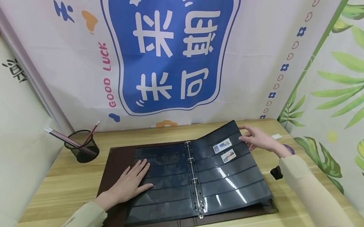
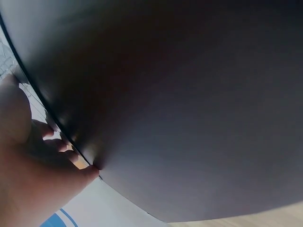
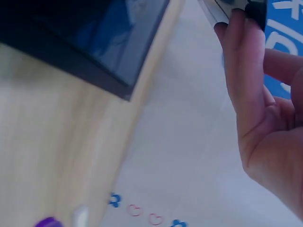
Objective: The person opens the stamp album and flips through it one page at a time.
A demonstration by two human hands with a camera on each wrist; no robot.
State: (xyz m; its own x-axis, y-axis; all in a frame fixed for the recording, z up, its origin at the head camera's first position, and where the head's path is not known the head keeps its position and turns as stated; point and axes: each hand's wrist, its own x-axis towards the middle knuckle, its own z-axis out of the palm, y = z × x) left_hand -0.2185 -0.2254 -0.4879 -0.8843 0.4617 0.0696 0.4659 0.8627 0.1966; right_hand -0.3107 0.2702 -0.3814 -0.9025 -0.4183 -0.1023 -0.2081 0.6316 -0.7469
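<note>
A maroon stamp album [image 1: 110, 222] lies spread on the table, its black pocket pages held by metal rings [image 1: 193, 181]. My left hand [image 1: 127, 184] rests with fingers spread on the left page [image 1: 170, 195]. In the left wrist view its thumb and fingertips touch a dark surface. My right hand [image 1: 258, 139] pinches the outer edge of the right page [image 1: 221, 179], lifting its upper corner. Two stamps, an upper one [image 1: 222, 145] and a lower one [image 1: 228, 156], sit in that page's pockets. The right wrist view shows the fingers at the top, gripping a page's edge.
A black mesh pen cup [image 1: 85, 152] with several pencils stands at the back left. Beyond the right hand lie a small white piece [image 1: 276, 136] and a purple object [image 1: 289, 149]. A printed cloth [image 1: 85, 101] hangs behind the wooden table [image 1: 48, 199].
</note>
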